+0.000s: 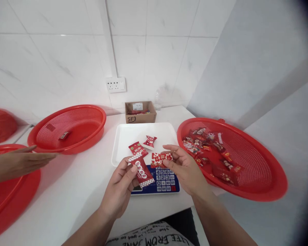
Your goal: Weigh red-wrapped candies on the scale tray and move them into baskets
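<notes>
Between thumb and fingers, my left hand [122, 188] grips a dark red candy packet [141, 172] with white dotted ends. My right hand [186, 169] pinches a smaller candy packet [160, 158] with a red flower pattern on white. Both packets are held above the near part of a digital scale [166, 188] with a blue keypad. On the scale's white tray [123, 131] lie a red wrapped packet [138, 149] and a red-and-white wrapped candy [150, 141], just beyond my hands. The left packet partly covers the keypad and display.
At right, a red plastic basket [269, 171] holds many wrapped candies. A cardboard box [141, 118] with packets stands behind the scale. Another red basket [92, 138] with a small packet sits back left. At the left edge, another person's hand [23, 160] reaches over a red basket [17, 201].
</notes>
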The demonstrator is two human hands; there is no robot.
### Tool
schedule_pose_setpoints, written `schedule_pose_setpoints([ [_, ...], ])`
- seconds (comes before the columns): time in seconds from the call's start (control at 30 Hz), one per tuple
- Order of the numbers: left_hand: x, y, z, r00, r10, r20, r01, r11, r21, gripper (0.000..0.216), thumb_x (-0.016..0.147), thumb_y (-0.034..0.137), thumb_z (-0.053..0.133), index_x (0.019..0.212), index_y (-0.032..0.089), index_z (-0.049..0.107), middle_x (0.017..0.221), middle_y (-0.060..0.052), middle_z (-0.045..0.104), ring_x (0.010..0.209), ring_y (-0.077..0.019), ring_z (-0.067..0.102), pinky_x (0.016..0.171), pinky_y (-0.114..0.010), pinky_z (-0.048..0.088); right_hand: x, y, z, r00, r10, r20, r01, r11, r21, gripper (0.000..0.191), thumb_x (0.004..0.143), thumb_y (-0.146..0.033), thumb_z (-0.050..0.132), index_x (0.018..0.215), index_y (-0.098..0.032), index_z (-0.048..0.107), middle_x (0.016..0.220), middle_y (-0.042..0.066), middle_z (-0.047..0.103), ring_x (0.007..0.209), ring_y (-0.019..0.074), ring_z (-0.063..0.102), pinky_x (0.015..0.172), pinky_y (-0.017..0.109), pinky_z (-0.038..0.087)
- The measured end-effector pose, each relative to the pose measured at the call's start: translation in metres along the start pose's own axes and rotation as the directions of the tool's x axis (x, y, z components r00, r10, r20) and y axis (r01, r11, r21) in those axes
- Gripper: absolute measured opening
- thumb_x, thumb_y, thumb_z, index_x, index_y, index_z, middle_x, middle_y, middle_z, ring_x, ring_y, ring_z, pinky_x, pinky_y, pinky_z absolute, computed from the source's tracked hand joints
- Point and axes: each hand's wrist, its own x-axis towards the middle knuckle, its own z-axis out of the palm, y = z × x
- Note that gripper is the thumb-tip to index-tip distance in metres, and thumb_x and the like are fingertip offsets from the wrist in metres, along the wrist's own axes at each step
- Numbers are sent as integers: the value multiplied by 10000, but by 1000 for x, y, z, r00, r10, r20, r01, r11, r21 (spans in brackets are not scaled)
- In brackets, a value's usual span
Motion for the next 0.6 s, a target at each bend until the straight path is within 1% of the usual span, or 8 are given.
schedule_pose_setpoints([
  [0.07,0,-1,0,1000,-3,-11,3,1000,-4,206,839,321,661,1018,224,633,1031,-36,712,921,-186,674,827,-289,551,4,2,-3,996,-60,-65,48,984,-173,285,731,-274,701,997,-247,601,854,-6,707,766,163,669,732,322,531],
  [0.13,0,-2,-1,1000,-7,-28,6,1000,-12,200,836,314,664,1009,220,633,1030,-36,709,923,-188,671,822,-290,552,11,6,-7,987,-117,-114,69,931,-359,252,754,-280,642,993,-228,580,848,16,711,754,179,678,716,334,535],
  [0.23,0,-4,-4,999,-11,-52,10,1000,-14,210,834,315,662,1019,220,632,1042,-38,703,932,-189,665,813,-289,554,22,15,-15,979,-153,-133,61,850,-523,326,791,-307,586,1098,-201,561,888,55,719,777,211,686,742,387,539],
  [0.27,0,-4,-5,998,-13,-54,12,1000,-10,218,831,321,665,1022,221,632,1046,-38,701,933,-190,663,809,-288,554,25,18,-17,979,-158,-131,60,830,-554,374,795,-312,586,1149,-196,555,935,71,719,815,225,687,768,411,537],
  [0.33,1,-5,-7,998,-18,-57,18,1000,2,245,819,337,677,1030,221,632,1047,-41,699,930,-194,664,794,-289,557,28,20,-20,976,-181,-119,72,788,-611,454,788,-321,604,1222,-197,549,1096,112,693,974,264,663,862,465,510],
  [0.43,2,-6,-9,997,-32,-76,33,999,17,273,809,354,685,1040,218,634,1029,-45,702,917,-202,666,767,-292,563,26,14,-25,962,-251,-106,110,714,-692,477,786,-328,603,1242,-191,566,1334,139,571,1253,300,499,1054,517,363],
  [0.5,2,-5,-9,995,-38,-94,40,999,21,257,804,349,688,1019,215,641,1008,-38,708,898,-196,667,754,-281,562,20,2,-32,945,-314,-91,131,619,-775,467,810,-340,563,1242,-164,574,1375,148,537,1307,300,439,1110,513,288],
  [0.6,1,-3,-11,992,-31,-122,34,999,28,244,800,340,692,1006,214,649,1016,-31,713,872,-171,663,750,-249,556,8,-19,-57,937,-346,-57,86,384,-920,467,862,-361,481,1261,-136,568,1349,148,563,1266,292,491,1090,481,342],
])
